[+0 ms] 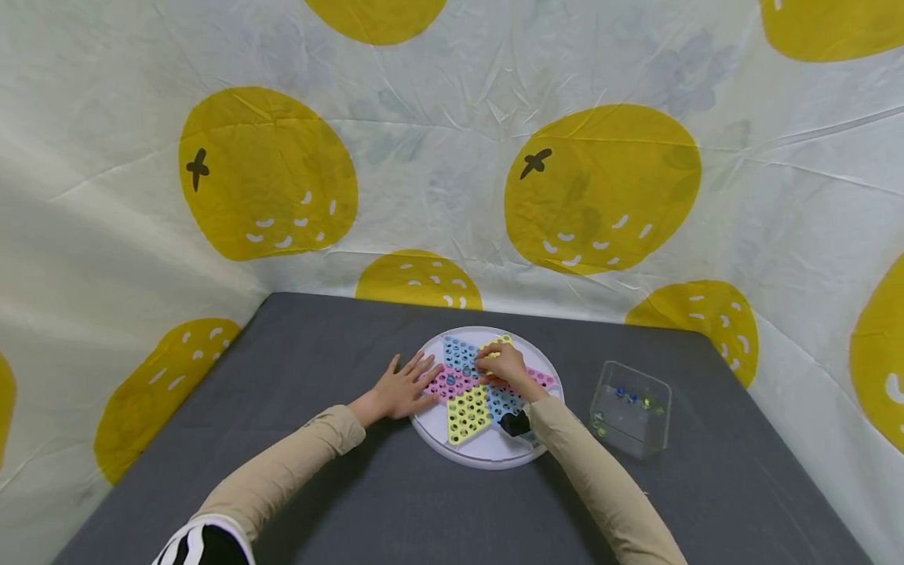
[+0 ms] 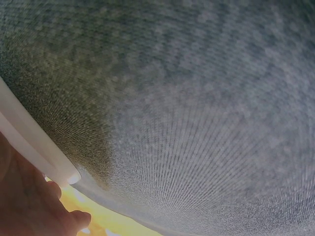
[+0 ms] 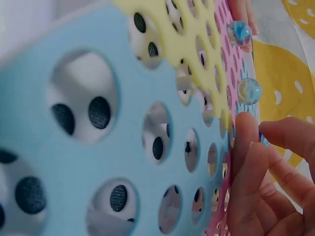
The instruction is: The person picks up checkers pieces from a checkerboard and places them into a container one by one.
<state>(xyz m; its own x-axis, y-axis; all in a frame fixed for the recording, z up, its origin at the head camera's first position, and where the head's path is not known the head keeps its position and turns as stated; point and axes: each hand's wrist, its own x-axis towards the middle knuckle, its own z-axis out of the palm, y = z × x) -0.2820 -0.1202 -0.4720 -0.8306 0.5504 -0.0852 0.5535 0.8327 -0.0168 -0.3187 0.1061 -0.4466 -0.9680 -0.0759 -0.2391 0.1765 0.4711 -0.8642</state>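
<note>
A round white Chinese checkers board [image 1: 438, 441] with a pink, yellow and blue star of holes lies on the table. On its left edge rests my left hand [image 1: 404, 388], fingers spread and straight; the left wrist view catches part of this hand [image 2: 34, 201] beside the board's white rim [image 2: 42, 147]. Over the far middle of the star is my right hand [image 1: 505, 364]. In the right wrist view its thumb and fingertips [image 3: 275, 172] pinch a small blue marble [image 3: 262, 137], mostly hidden. Two clear marbles with blue swirls, one [image 3: 239, 33] beyond the other [image 3: 249, 91], sit on the board.
Right of the board stands a clear plastic box [image 1: 631, 428] with several blue and yellow-green marbles. A dark grey cloth [image 1: 339, 494] covers the table. Behind hangs a white curtain [image 1: 438, 180] printed with yellow fruit shapes.
</note>
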